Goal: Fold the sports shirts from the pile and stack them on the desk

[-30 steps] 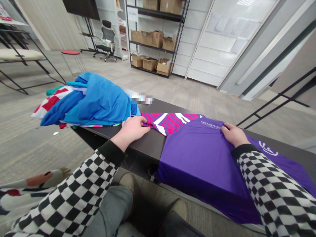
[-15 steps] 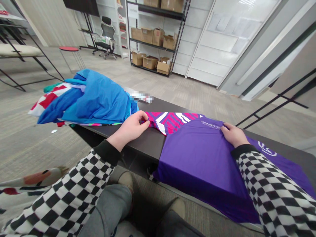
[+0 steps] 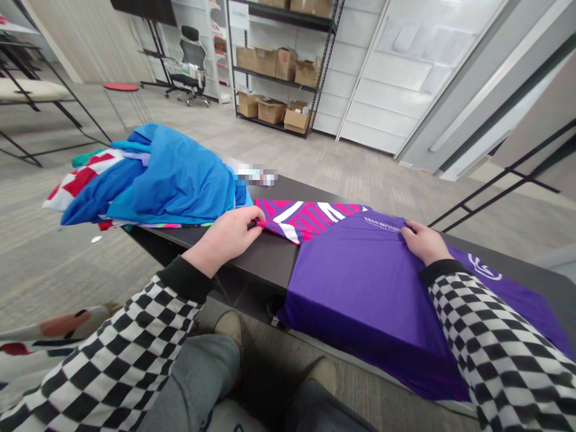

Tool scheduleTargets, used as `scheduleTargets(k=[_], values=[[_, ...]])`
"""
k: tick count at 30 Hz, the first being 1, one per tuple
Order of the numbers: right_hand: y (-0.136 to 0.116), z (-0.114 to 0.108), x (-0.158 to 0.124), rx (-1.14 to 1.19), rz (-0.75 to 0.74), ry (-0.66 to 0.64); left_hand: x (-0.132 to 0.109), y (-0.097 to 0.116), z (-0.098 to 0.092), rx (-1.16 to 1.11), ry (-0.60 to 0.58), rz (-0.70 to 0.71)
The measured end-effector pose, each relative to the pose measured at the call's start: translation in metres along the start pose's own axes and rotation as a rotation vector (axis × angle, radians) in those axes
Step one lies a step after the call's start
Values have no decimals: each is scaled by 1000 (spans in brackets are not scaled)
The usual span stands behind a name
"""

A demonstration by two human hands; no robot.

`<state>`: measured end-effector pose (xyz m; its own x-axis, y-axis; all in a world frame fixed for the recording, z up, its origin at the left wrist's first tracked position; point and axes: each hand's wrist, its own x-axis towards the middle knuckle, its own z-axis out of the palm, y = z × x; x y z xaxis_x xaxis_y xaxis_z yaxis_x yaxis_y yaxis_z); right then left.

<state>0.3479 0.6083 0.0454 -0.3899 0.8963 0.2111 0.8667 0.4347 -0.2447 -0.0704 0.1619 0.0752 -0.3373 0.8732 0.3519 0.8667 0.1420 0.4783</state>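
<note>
left hand grip: left hand (image 3: 229, 231) has thumb and fingers closed in a pinch on the near corner of the pink-and-white patterned cloth (image 3: 306, 216), mid frame

right hand grip: right hand (image 3: 423, 243) sits on the far edge of the purple shirt (image 3: 360, 282), fingertips curled at the fold by the white print. Honestly can't tell if it's pinching or just pressing down

where the cloth is: the purple shirt is spread flat across the dark table (image 3: 265, 258), centre to lower right, with its near edge hanging off the table. The patterned cloth pokes out from under its upper left side. Same garment or a second one, can't tell

step in hand: I'd say it's at the hold-the-edges-and-lay-it-flat stage, with one hand on each end

what a move from here needs: my guess is both holds have to stay firm, since the fabric is limp and part of it is off the table

right beside: the heap of blue clothes (image 3: 180, 180) nearly touches the left hand

further out: shelf of cardboard boxes (image 3: 279, 60) top centre, office chair (image 3: 191, 66) upper left
</note>
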Motion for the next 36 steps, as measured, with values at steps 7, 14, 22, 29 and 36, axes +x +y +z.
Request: scheduleTargets(k=[7,14,22,29,36], values=[[-2,-2,-1,-24,16,-27,7,-29,3,115,-132,39],[0,-1,0,-26,0,-17,1,12,10,214,-59,92],[-2,-3,-1,-31,5,-35,-21,51,23,334,-343,-14],[-10,-6,-7,-24,1,-19,15,67,12,341,-234,4],[-12,-7,-9,-4,11,-16,102,84,75,185,-434,71]])
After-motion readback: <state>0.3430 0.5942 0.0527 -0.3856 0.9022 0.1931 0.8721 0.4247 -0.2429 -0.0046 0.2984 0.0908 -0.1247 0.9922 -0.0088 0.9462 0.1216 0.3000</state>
